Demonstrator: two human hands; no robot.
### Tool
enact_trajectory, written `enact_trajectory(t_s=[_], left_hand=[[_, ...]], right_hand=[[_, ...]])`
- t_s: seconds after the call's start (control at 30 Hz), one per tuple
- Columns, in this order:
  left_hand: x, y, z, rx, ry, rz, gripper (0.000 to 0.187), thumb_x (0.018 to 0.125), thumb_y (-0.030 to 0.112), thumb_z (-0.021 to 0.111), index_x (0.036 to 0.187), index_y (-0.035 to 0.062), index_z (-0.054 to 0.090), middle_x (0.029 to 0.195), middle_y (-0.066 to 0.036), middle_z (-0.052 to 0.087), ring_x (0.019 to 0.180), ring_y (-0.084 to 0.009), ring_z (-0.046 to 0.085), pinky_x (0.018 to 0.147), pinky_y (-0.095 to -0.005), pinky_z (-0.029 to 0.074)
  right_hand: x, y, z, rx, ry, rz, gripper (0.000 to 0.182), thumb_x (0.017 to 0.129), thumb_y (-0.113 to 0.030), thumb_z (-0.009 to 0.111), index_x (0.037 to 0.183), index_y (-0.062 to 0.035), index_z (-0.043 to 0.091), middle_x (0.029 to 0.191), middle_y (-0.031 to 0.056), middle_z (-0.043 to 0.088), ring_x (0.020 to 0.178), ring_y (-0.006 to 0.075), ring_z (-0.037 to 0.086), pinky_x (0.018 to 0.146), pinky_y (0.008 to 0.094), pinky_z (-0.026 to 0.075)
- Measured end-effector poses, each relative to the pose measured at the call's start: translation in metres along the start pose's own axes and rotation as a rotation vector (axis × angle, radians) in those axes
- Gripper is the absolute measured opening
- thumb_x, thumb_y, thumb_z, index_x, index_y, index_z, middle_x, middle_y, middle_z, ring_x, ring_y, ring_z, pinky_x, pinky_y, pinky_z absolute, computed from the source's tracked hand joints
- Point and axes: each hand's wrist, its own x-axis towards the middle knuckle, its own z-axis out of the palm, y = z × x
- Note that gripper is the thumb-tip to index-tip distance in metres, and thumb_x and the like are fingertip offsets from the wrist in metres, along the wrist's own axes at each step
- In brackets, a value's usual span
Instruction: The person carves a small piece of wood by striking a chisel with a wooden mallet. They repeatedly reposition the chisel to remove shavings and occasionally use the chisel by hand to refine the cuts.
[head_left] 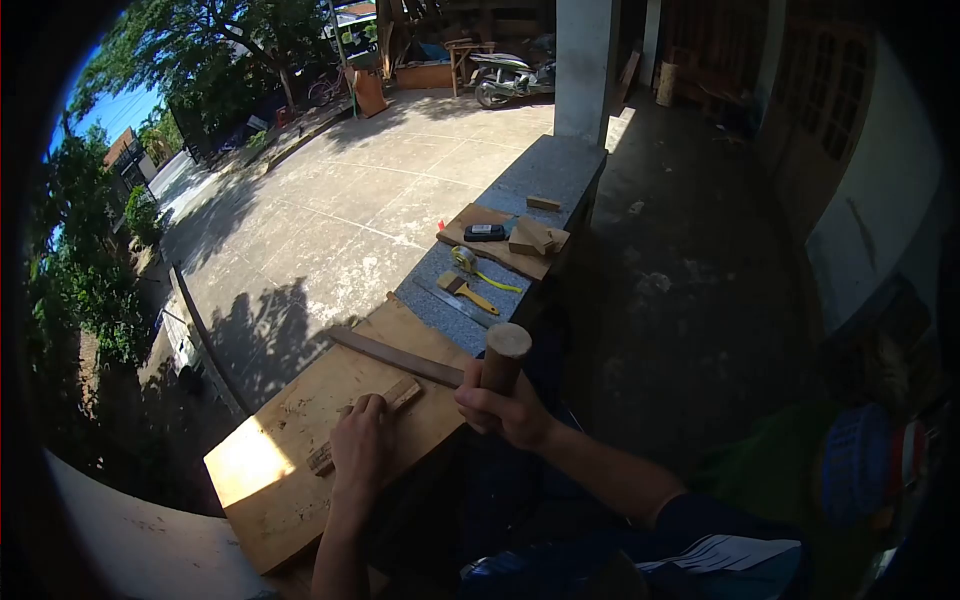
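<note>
While your right fingers (484, 402) wrap the handle (503, 362), your left fingers (371, 403) clamp the wood (404, 394) beneath them on the table (285, 515); looks like bracing, calling for steady pressure!

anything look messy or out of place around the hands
A little: the tape measure lies with its yellow tape partly out rather than wound in, and small specks litter the wooden board near the left hand. No clear damage shows.
</note>
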Motion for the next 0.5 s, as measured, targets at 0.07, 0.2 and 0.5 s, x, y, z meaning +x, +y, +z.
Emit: enact_trajectory(t_s=[0.07, 0.2, 0.5], left_hand=[[0.002, 0.002, 0.000, 0.004, -0.017, 0.001, 0.012, 0.095, 0.016, 0.062, 0.101, 0.0055, 0.064, 0.105, -0.013, 0.069, 0.095, -0.0373, 0.067, 0.080, -0.0481, 0.056], [0.000, 0.001, 0.006, -0.007, -0.010, 0.017, 0.012, 0.095, 0.015, 0.062, 0.101, 0.0052, 0.065, 0.102, -0.015, 0.070, 0.096, -0.0385, 0.067, 0.082, -0.0481, 0.055], [-0.011, -0.002, 0.000, -0.138, 0.080, 0.026, 0.011, 0.090, 0.013, 0.069, 0.100, 0.0076, 0.068, 0.100, -0.013, 0.075, 0.095, -0.0340, 0.071, 0.082, -0.0450, 0.055]], right_hand=[[-0.002, -0.001, -0.002, -0.005, -0.015, 0.000, 0.020, 0.095, -0.012, 0.067, 0.085, -0.0085, 0.050, 0.062, -0.0004, 0.046, 0.048, 0.0074, 0.040, 0.046, 0.0256, 0.032], [-0.012, -0.001, -0.002, 0.082, -0.009, -0.041, 0.021, 0.095, -0.015, 0.072, 0.086, -0.0071, 0.055, 0.060, -0.0016, 0.051, 0.047, 0.0062, 0.047, 0.044, 0.0233, 0.035], [-0.028, -0.002, -0.002, 0.040, -0.026, -0.091, 0.020, 0.095, -0.016, 0.072, 0.085, -0.0073, 0.057, 0.059, -0.0024, 0.051, 0.046, 0.0055, 0.047, 0.044, 0.0230, 0.036]])
